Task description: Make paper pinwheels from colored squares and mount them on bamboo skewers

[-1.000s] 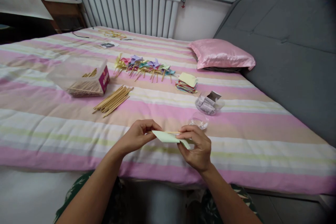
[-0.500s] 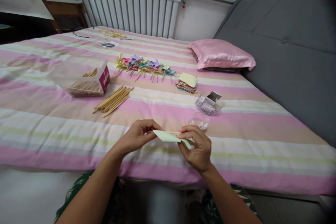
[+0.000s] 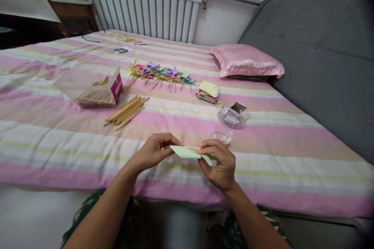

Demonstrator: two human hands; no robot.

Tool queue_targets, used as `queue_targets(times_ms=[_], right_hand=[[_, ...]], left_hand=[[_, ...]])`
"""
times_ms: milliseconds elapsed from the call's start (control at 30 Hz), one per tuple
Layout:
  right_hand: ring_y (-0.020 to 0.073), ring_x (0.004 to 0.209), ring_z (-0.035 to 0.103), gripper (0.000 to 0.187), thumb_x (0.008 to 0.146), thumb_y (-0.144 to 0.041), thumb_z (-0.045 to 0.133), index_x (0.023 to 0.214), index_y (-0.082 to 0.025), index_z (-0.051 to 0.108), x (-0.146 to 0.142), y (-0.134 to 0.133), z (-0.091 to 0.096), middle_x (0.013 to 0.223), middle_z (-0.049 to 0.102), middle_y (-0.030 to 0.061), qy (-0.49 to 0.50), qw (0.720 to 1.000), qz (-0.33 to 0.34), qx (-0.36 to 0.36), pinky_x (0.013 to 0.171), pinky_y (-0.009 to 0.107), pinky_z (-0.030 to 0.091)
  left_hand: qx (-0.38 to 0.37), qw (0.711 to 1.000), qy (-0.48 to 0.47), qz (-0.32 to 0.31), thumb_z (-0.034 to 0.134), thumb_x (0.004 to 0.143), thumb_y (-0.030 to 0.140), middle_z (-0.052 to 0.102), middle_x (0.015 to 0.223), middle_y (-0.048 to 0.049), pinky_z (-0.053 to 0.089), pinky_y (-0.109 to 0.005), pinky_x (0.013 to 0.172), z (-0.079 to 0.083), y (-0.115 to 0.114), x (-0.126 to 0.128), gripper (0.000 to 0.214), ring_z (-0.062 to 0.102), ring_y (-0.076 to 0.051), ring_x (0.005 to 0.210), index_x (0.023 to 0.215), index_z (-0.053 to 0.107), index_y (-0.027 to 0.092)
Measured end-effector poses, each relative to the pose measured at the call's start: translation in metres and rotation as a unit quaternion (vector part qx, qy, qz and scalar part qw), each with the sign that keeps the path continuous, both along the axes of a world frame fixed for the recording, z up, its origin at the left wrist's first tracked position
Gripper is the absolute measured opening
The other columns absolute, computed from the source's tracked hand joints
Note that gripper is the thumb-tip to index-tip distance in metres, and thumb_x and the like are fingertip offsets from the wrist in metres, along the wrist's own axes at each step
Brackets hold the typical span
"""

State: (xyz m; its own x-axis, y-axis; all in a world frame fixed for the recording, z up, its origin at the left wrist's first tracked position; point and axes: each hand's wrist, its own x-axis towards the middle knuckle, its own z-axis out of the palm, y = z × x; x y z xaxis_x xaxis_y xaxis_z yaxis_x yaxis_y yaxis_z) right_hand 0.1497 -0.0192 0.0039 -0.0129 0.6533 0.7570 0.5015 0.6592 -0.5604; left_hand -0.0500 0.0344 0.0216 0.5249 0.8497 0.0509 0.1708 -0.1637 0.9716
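Above the front of the bed, my left hand [image 3: 159,149] pinches one end of a thin wooden stick [image 3: 191,148]. A pale green paper pinwheel [image 3: 185,152], its corners folded over, is at the stick's other end. My right hand [image 3: 218,159] is closed on that paper, thumb below and fingers on top, where the stick meets it. The fingers hide the pinwheel's middle. Just beyond my right hand lies a small clear round dish [image 3: 222,135], and behind it a clear tub [image 3: 232,116] holds small grey packets.
A bundle of wooden sticks [image 3: 127,113] lies left of centre beside a clear plastic box [image 3: 87,89] with more sticks. Finished pinwheels [image 3: 160,72] are grouped farther back. Right of them is a stack of coloured paper squares [image 3: 209,91]. A pink pillow [image 3: 247,60] rests by the headboard.
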Motion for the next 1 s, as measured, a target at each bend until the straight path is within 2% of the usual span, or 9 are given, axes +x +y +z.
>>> queue_targets(times_ms=[667, 1000], right_hand=[[0.0170, 0.075, 0.062, 0.017, 0.068, -0.007, 0.061, 0.078, -0.021, 0.063, -0.0003, 0.0005, -0.0024, 0.083, 0.063, 0.0038, 0.009, 1.000, 0.006, -0.005, 0.066, 0.031, 0.052], [0.0180, 0.080, 0.062, 0.024, 0.068, -0.005, 0.065, 0.084, -0.021, 0.057, 0.0005, 0.0013, -0.0074, 0.083, 0.062, 0.0032, 0.043, 0.998, 0.026, -0.029, 0.071, 0.032, 0.050]], left_hand=[[0.022, 1.000, 0.006, -0.004, 0.062, 0.076, 0.022, 0.065, 0.077, -0.0065, 0.044, -0.024, 0.064, -0.0013, 0.0003, -0.0009, 0.013, 0.058, -0.014, 0.070, 0.081, 0.066, 0.010], [0.019, 1.000, 0.002, 0.001, 0.062, 0.076, 0.022, 0.064, 0.075, -0.0056, 0.042, -0.023, 0.062, 0.0011, -0.0008, -0.0010, 0.013, 0.057, -0.013, 0.068, 0.080, 0.067, 0.010]])
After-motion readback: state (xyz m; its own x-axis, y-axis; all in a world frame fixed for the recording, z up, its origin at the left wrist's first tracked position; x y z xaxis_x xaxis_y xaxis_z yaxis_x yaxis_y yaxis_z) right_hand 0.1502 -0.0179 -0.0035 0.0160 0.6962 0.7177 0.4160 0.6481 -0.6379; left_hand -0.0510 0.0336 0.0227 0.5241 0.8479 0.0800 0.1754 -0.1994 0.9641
